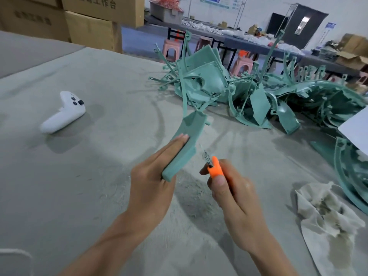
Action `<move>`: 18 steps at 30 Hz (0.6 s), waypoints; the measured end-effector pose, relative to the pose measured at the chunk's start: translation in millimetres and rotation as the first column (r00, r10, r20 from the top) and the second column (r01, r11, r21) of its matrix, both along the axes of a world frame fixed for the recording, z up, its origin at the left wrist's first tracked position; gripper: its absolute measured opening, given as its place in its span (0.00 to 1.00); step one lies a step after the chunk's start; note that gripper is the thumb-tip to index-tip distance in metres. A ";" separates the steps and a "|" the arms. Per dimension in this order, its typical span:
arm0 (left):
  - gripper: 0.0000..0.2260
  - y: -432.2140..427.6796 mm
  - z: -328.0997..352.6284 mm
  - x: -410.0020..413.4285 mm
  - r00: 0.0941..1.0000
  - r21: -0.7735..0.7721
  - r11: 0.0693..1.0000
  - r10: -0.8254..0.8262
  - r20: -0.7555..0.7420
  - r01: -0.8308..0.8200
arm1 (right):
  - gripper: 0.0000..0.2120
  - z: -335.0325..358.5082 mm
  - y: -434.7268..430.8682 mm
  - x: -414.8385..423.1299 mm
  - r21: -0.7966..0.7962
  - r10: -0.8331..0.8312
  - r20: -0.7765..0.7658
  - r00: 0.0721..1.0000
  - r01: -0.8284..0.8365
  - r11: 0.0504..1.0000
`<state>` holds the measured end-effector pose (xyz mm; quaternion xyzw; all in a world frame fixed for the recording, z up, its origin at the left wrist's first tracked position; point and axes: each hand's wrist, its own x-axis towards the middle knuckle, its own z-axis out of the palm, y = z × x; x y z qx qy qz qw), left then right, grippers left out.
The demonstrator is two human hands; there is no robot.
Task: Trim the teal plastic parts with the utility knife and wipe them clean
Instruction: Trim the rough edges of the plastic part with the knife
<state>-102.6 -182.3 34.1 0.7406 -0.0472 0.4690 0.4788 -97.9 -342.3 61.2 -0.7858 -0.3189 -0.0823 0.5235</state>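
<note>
Left to right: a white handheld controller (63,112) lies on the grey table cover (89,192), well apart from the work. The left hand (153,176) holds the curved teal part (187,140) clear of the table, with fingers straight along its near face and the thumb hidden behind it. The part's long axis runs from the palm up and to the right. Just right of its lower edge is the orange utility knife (214,168). The right hand (233,192) grips it, fingers curled round the handle, with the blade aimed up-left at that edge. The blade is blurred, so contact cannot be determined. The knife hand is nearer the edge to be trimmed. More teal parts (258,90) are heaped beyond, and a soiled rag (326,212) lies at far right.
</note>
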 end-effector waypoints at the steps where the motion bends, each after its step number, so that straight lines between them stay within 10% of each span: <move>1: 0.27 0.1 -0.5 -0.4 1.000 0.003 1.000 -0.001 0.001 0.001 | 0.19 0.2 1.5 -1.5 0.001 0.019 -0.008 1.000 -0.019 1.000; 18: 0.27 1.0 -0.2 -6.7 1.000 0.114 0.993 0.015 -0.027 -0.012 | 0.25 4.0 3.7 -5.2 0.070 0.070 -0.059 0.996 -0.066 0.995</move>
